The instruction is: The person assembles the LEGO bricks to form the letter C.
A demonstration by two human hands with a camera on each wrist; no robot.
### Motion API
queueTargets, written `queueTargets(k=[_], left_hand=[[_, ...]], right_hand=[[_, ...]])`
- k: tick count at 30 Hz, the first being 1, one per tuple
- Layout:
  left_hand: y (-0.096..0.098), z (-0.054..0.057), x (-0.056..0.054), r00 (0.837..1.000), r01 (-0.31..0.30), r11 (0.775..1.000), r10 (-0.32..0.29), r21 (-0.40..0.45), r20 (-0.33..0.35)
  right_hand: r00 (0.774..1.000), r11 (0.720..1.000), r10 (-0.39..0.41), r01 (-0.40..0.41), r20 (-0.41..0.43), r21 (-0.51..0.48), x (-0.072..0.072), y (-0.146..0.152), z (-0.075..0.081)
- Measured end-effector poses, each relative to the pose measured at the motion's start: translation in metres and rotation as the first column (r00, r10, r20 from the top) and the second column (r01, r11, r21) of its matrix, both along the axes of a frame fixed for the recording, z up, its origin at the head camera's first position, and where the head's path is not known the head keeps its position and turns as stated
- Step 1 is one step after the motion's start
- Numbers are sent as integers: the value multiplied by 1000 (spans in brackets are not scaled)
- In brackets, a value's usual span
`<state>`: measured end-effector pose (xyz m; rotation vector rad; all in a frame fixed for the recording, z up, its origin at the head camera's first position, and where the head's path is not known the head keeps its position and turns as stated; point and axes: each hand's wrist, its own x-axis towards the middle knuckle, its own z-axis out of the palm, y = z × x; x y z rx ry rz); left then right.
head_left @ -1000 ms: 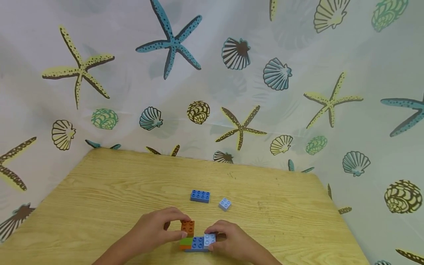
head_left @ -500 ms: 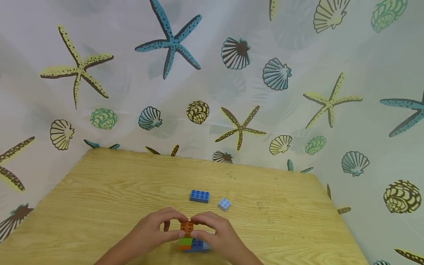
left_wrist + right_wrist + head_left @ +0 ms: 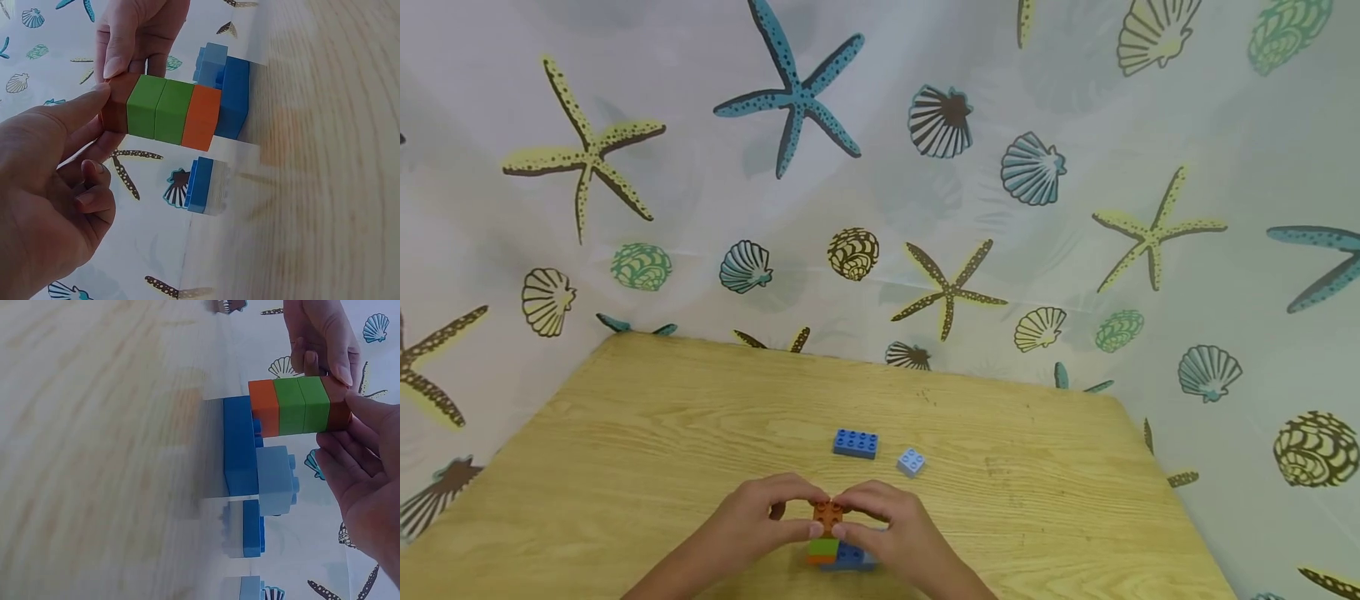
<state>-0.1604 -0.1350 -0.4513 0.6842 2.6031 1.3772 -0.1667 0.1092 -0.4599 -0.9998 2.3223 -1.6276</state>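
Note:
A tower of toy building bricks stands at one end of a blue base brick (image 3: pixel 240 447). From the bottom it has an orange brick (image 3: pixel 201 117), two green bricks (image 3: pixel 303 405) and a reddish-brown brick (image 3: pixel 828 514) on top. My left hand (image 3: pixel 752 521) pinches the brown brick from the left, between thumb and fingers. From the right, my right hand (image 3: pixel 891 521) pinches the same brick, and the two hands' fingertips almost meet. A light blue brick (image 3: pixel 275 480) sits on the base's other end, mostly hidden behind the right hand in the head view.
Beyond the hands, a loose blue brick (image 3: pixel 855 443) lies on the wooden table (image 3: pixel 700 400). To its right is a small light blue brick (image 3: pixel 912 462). A white cloth (image 3: pixel 865 192) printed with starfish and shells hangs around the table's back and sides.
My right hand has let go of the light blue brick on the base, moved left and taken hold of the brown top brick. The left hand keeps its pinch there.

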Motion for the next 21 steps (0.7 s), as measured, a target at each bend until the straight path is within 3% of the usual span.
queueTargets(k=[4, 9, 15, 21], left_hand=[[1, 1, -2, 1000, 0, 1000, 0, 1, 11], [1, 0, -2, 1000, 6, 1000, -6, 27, 21], [0, -3, 1, 997, -32, 997, 26, 68, 77], [2, -9, 2, 998, -10, 995, 4, 101, 59]], right_hand=[[1000, 1000, 8, -8, -13, -6, -2, 1, 0], [999, 1000, 7, -7, 31, -10, -3, 1, 1], [997, 1000, 13, -11, 77, -18, -3, -1, 0], [998, 1000, 8, -7, 69, -17, -1, 1, 0]])
